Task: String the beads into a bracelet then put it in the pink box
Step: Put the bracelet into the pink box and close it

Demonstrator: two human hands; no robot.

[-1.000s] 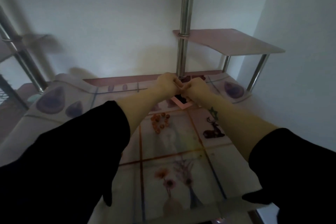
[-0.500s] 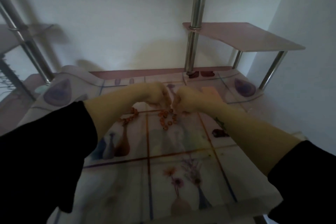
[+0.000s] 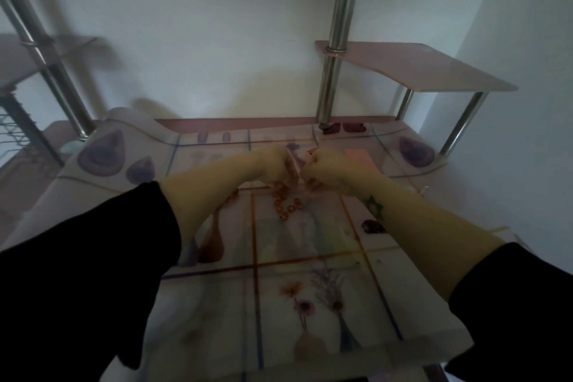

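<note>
A string of orange-brown beads (image 3: 286, 203) hangs in a loop between my two hands, its lowest part just over the patterned table cover (image 3: 310, 257). My left hand (image 3: 274, 164) is closed over one end of the strand. My right hand (image 3: 328, 169) is closed over the other end, knuckles almost touching the left hand. A few more orange beads (image 3: 233, 194) show beside my left forearm. The pink box (image 3: 359, 156) lies just behind my right hand, mostly hidden by it.
A chrome post (image 3: 333, 40) rises behind the hands and carries a pink corner shelf (image 3: 418, 68) at the right. Another chrome post (image 3: 46, 56) stands at the left. White walls close the back and right sides.
My hands came back from near the post to the middle of the table and now hold the bead strand hanging between them; the view also shifted. Little changed in the last half second.
</note>
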